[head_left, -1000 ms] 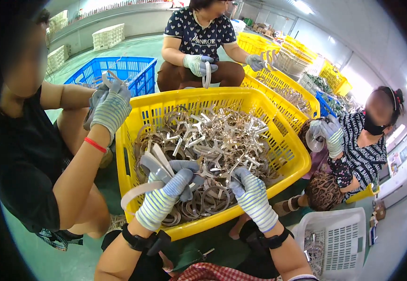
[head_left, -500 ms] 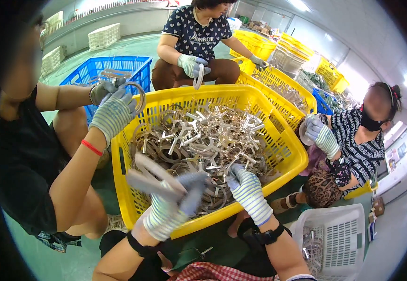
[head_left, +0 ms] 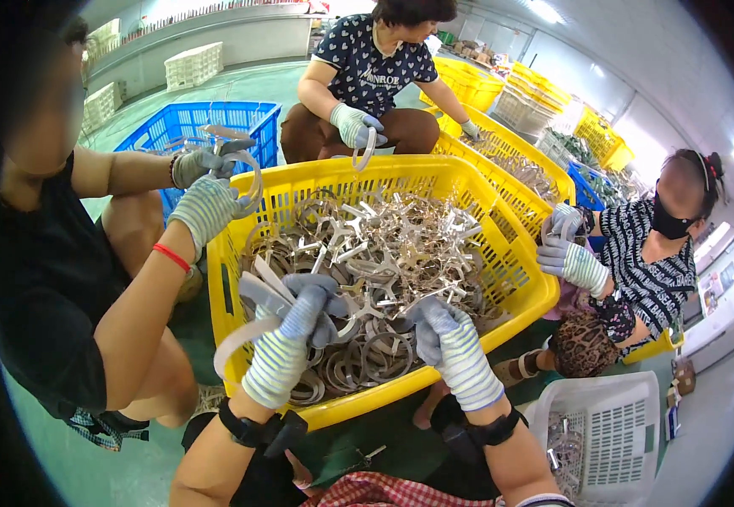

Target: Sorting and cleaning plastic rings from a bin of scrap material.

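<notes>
A bunch of flat, curved grey metal pieces (head_left: 240, 345) juts out to the left of my left hand (head_left: 292, 338), whose gloved fingers are closed around them. My right hand (head_left: 455, 345), also in a striped glove, reaches down to the near right of the heap. Its thumb and fingers pinch a silvery metal part, mostly covered by the fingertips. Both hands are over a large yellow basket (head_left: 375, 412) filled with tangled metal parts (head_left: 401, 232). Ring-shaped pieces (head_left: 384, 355) lie near the front, and shiny branched pieces (head_left: 367, 311) lie between my hands.
Close on the left, a person's gloved hands (head_left: 206, 203) hold curved metal pieces over the basket rim. Another person's hand (head_left: 357, 127) holds one at the far side; a third person (head_left: 646, 245) handles one at right. A white basket (head_left: 616, 439) and a blue basket (head_left: 253, 127) stand nearby.
My left hand has turned, and its curved pieces now fan out left and downward. My right hand stays near the same spot. The right-hand co-worker's hands have lowered slightly.
</notes>
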### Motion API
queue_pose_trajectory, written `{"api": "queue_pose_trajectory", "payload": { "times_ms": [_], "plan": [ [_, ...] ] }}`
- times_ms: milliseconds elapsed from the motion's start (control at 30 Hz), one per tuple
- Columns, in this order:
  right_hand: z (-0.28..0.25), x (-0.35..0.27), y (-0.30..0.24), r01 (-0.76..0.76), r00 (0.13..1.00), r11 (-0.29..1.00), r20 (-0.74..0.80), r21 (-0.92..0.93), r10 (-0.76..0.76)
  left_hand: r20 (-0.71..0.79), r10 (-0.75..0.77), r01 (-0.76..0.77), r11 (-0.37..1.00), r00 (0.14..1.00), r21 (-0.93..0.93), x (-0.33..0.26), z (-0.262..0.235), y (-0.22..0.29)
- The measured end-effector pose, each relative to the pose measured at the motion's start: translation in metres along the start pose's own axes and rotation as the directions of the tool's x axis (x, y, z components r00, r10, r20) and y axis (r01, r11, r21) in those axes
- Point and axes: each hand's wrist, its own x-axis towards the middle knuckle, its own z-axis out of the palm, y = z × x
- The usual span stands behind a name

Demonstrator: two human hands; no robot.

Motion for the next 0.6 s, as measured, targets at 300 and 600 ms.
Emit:
{"api": "queue_pose_trajectory", "payload": {
  "times_ms": [300, 600],
  "plan": [
    [0.010, -0.003, 0.003, -0.027, 0.999, 0.998, 0.042, 0.063, 0.024, -0.015, 0.043, -0.043, 0.998, 0.999, -0.052, 0.009, -0.012, -0.001],
    [0.010, -0.017, -0.008, -0.128, 0.932, 0.989, 0.350, 0.074, 0.094, 0.023, -0.171, 0.173, 0.980, 0.985, -0.100, 0.012, -0.015, 0.001]
  ]
}}
